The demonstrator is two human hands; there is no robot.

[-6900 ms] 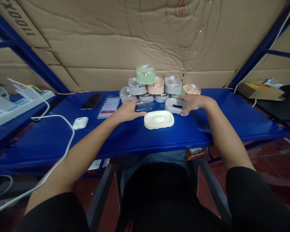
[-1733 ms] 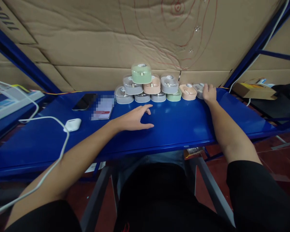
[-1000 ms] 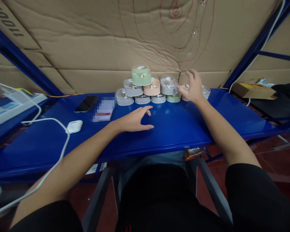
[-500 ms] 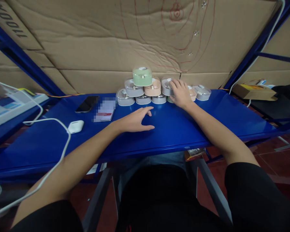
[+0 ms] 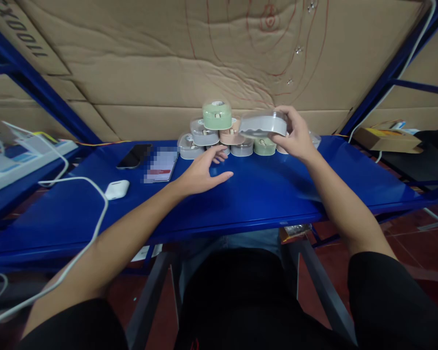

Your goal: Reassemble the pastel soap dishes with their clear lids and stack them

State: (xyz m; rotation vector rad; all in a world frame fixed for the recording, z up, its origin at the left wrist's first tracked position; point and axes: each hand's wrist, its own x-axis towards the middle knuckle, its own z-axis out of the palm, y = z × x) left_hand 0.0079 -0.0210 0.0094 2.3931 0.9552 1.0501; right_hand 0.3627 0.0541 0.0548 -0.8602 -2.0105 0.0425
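Note:
In the head view, my right hand (image 5: 300,138) grips a grey box (image 5: 264,127) with a clear domed lid, shaped like a soap box. It is tilted and raised off the stack, thumb below and fingers at its right end. My left hand (image 5: 200,174) is open over the table, thumb and fingers apart, holding nothing. Behind it a green box (image 5: 217,117) tops the stack, above a second grey box (image 5: 204,137) and a peach box (image 5: 228,136). Another green box (image 5: 264,147) sits in the bottom row. My right hand partly hides the row's right end.
A black phone (image 5: 134,156), a second phone with a lit screen (image 5: 163,164) and a white earbud case (image 5: 117,189) lie on the left of the blue table (image 5: 255,204). A white cable (image 5: 104,214) crosses over my left forearm. Cardboard (image 5: 149,58) stands behind.
Earlier, loose parts lay on the table; then my right hand set a grey box at the row's right end. It has since lifted another grey box from the second layer. The left hand shifted slightly up.

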